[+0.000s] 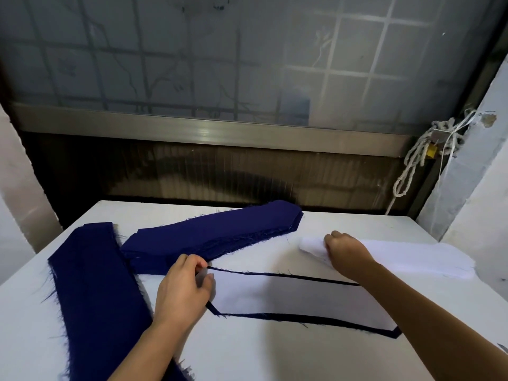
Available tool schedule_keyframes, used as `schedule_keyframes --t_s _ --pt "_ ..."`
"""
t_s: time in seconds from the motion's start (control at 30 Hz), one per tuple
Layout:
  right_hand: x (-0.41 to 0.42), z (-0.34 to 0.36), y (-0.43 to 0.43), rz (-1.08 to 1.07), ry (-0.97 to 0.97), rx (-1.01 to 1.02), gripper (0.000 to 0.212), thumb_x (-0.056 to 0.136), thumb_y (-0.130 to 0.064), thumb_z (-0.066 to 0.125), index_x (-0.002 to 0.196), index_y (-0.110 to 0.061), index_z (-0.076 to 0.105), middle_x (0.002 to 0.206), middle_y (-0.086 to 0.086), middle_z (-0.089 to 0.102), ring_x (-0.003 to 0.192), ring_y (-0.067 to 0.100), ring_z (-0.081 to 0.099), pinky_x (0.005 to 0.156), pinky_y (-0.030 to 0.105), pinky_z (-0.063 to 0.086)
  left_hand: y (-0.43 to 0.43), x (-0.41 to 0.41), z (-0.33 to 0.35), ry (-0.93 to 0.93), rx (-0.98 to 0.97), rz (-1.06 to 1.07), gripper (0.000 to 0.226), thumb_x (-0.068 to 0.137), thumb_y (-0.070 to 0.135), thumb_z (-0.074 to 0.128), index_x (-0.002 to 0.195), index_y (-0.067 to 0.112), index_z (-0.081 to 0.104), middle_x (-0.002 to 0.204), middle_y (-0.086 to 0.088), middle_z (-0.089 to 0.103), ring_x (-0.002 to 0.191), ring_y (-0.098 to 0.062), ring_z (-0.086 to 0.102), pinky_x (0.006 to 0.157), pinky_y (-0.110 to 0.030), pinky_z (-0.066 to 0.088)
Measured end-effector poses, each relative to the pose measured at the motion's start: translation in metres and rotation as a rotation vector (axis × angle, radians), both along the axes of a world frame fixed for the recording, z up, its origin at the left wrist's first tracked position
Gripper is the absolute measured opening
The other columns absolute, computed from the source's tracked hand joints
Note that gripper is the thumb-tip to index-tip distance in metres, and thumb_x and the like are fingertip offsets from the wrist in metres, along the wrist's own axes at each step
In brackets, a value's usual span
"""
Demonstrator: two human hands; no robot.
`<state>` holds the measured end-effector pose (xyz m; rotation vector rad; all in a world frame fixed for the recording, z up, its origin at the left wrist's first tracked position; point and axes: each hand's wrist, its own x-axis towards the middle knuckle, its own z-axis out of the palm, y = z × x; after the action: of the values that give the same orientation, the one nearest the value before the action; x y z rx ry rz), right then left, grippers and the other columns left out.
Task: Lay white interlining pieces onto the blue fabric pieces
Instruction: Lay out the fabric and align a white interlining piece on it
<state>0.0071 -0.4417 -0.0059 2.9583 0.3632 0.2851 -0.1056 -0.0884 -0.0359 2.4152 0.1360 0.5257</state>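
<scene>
**Squaring one laid piece, reaching for the next**

- Left hand [182,287], lower centre of frame: thumb and fingertips pinch the left end of the interlining piece [288,296] already lying on its blue fabric piece [302,318]. My own fingers cover the corner, so I can't tell whether the pinch also catches the blue layer.
- Right hand [345,253], right of centre: fingers curled round the near end of the interlining stack [406,257], which runs toward the right edge of the frame.
- Blue shows as a thin border along the upper and lower edges of the white. The lower band looks wider than the upper, so the white probably sits a little high.
- To do this well: nudge the pinched end down until the two borders match, then flatten it with straight fingers rather than dragging, since the frayed blue edges would shift easily.
- At the stack, peel off only the top layer. Thin white pieces are likely to cling and lift in pairs.
- Blue stack [214,233] lies upper centre, just beyond my left hand, and a long blue strip [90,284] runs down the left, all on the white table [275,353].
</scene>
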Motion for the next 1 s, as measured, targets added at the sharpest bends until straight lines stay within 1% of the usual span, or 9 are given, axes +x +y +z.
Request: schedule_keyframes --t_s 0.23,0.4,0.47,0.57,0.63,0.7,0.83,0.9,1.0 --pt "0.003 0.000 -0.001 -0.077 0.030 0.026 0.031 0.092 -0.028 0.058 0.117 -0.010 0.056 0.114 0.007 0.060 0.098 0.019 0.059 0.088 0.025 0.046 0.001 0.000 -0.002 0.002 -0.008 -0.007 0.017 0.089 0.028 0.067 0.091 0.036 0.052 0.092 0.022 0.052 0.079 0.002 0.054 0.060 -0.018 0.037" --pt "0.002 0.006 -0.011 -0.156 0.076 0.221 0.001 0.091 -0.013 0.053 0.091 -0.013 0.054 0.093 0.006 0.059 0.084 0.019 0.055 0.072 0.023 0.042 0.001 0.000 -0.003 -0.002 -0.004 -0.005 0.014 0.090 0.029 0.066 0.090 0.035 0.053 0.091 0.021 0.053 0.078 0.000 0.054 0.062 -0.021 0.042" --pt "0.001 0.008 -0.014 -0.189 0.085 0.316 0.008 0.093 -0.011 0.049 0.085 -0.011 0.052 0.086 0.007 0.057 0.079 0.020 0.053 0.069 0.023 0.039 0.001 0.000 -0.003 -0.009 -0.006 -0.004 0.014 0.090 0.029 0.066 0.090 0.035 0.054 0.091 0.021 0.054 0.078 0.000 0.055 0.063 -0.023 0.044" --pt "-0.004 0.012 -0.018 -0.243 0.078 0.471 0.020 0.096 -0.010 0.041 0.088 0.000 0.056 0.086 0.015 0.061 0.080 0.026 0.055 0.071 0.035 0.046 0.000 0.000 -0.004 -0.014 -0.014 -0.008 0.013 0.091 0.030 0.066 0.089 0.035 0.054 0.091 0.021 0.054 0.078 0.001 0.055 0.063 -0.022 0.043" --pt "-0.009 0.016 -0.020 -0.257 0.068 0.592 0.022 0.095 -0.006 0.040 0.088 0.004 0.057 0.085 0.019 0.061 0.079 0.029 0.055 0.070 0.037 0.047 0.000 0.000 -0.004 -0.019 -0.012 -0.012 0.013 0.092 0.030 0.065 0.089 0.036 0.054 0.091 0.022 0.055 0.079 0.001 0.056 0.063 -0.021 0.042" --pt "-0.015 0.022 -0.021 -0.260 0.063 0.690 0.020 0.093 -0.003 0.041 0.087 0.004 0.059 0.087 0.020 0.061 0.080 0.030 0.056 0.067 0.033 0.047 0.000 0.000 -0.003 -0.026 -0.019 -0.010 0.013 0.092 0.029 0.064 0.089 0.036 0.054 0.090 0.022 0.055 0.079 0.001 0.056 0.063 -0.021 0.042" --pt "-0.023 0.037 -0.014 -0.222 0.056 0.723 0.014 0.093 -0.005 0.049 0.091 0.001 0.061 0.097 0.016 0.058 0.080 0.019 0.053 0.055 0.011 0.039 0.000 -0.001 -0.001 -0.019 -0.011 -0.003 0.013 0.092 0.028 0.063 0.089 0.036 0.053 0.089 0.022 0.055 0.079 0.000 0.055 0.062 -0.021 0.041" --pt "-0.028 0.047 -0.004 -0.179 0.080 0.727 0.011 0.092 -0.005 0.053 0.093 -0.002 0.063 0.100 0.011 0.057 0.085 0.017 0.053 0.059 0.012 0.043 -0.001 -0.001 -0.001 -0.016 -0.016 -0.010 0.015 0.092 0.027 0.064 0.088 0.037 0.052 0.088 0.021 0.057 0.079 -0.001 0.056 0.063 -0.022 0.043" --pt "-0.042 0.063 0.024 -0.051 0.080 0.704 0.012 0.091 -0.006 0.053 0.090 -0.003 0.065 0.099 0.007 0.056 0.088 0.017 0.053 0.072 0.019 0.045 -0.003 -0.002 0.001 -0.050 -0.087 -0.091 0.016 0.093 0.029 0.063 0.085 0.040 0.055 0.088 0.021 0.062 0.085 -0.001 0.057 0.067 -0.022 0.044"
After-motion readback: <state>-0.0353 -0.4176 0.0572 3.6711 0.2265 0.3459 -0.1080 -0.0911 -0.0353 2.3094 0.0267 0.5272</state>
